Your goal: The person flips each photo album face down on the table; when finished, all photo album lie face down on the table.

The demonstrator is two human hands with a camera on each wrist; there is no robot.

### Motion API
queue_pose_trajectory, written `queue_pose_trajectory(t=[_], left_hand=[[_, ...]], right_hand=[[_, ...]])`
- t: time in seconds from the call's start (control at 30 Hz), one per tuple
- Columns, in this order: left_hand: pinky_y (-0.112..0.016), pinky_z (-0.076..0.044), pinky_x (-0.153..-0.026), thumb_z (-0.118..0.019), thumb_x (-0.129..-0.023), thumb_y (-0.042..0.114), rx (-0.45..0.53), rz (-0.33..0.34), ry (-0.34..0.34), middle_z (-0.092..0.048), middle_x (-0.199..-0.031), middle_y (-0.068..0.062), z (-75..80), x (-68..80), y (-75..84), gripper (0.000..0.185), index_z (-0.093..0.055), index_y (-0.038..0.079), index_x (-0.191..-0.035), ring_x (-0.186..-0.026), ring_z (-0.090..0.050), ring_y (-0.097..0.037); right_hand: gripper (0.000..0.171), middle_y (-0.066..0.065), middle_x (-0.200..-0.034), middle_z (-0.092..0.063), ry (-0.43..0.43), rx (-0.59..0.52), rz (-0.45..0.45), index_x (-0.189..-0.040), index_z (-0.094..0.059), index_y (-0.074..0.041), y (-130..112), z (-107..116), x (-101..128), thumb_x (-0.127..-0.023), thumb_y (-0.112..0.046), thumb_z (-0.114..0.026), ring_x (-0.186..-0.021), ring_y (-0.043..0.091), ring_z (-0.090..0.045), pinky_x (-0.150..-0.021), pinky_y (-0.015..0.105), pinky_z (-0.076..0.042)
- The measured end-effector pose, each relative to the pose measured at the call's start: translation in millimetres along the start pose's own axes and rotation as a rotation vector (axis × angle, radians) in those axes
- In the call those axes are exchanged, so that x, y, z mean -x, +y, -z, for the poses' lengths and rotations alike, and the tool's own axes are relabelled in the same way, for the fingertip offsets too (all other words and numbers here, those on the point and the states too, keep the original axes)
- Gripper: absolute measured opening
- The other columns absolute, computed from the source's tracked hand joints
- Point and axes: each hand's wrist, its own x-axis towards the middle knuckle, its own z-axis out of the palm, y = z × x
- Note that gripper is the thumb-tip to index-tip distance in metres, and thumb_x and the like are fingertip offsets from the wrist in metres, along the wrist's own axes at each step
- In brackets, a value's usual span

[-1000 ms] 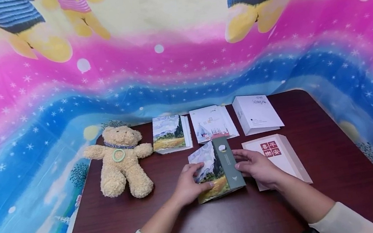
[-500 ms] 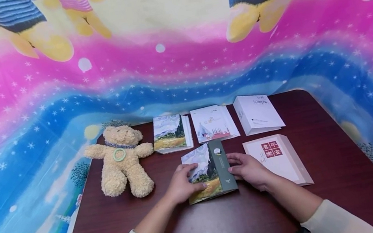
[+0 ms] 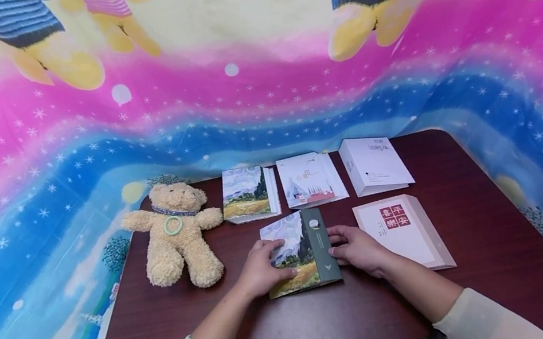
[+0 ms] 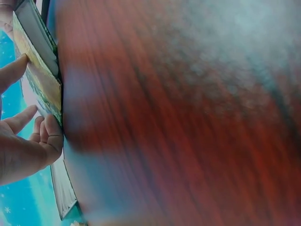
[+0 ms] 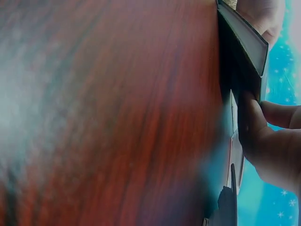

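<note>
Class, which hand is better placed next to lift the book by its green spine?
Probably the right hand: it touches the dark green spine of the rectangular landscape-covered book, while the left hand holds the opposite side.

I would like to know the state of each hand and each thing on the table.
Held landscape book, tilted, seemingly closed
Left hand, gripping the book's left side
Right hand, gripping its spine side
Teddy bear, lying on its back, limbs spread
Rear landscape book, lying picture up
Tent-picture book, lying picture up
White book, lying printed side up
Red-seal book, lying seal side up
</note>
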Motion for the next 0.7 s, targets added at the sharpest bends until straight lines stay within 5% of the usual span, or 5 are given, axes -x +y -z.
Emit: queue_pose_trajectory(t=[0.7], left_hand=[[-0.047, -0.049, -0.097, -0.092, -0.072, 0.034, -0.105, -0.027, 0.006, -0.055, -0.13, -0.01, -2.8, 2.6, 10.0, 0.08, -0.063, 0.011, -0.142, -0.12, -0.049, -0.031]], right_hand=[[0.06, 0.018, -0.108, -0.056, -0.003, 0.31, 0.018, -0.15, -0.04, 0.016, 1.8, -0.2, 0.6, -0.095, 0.007, -0.065, -0.068, 0.026, -0.065, -0.061, 0.041, -0.06]])
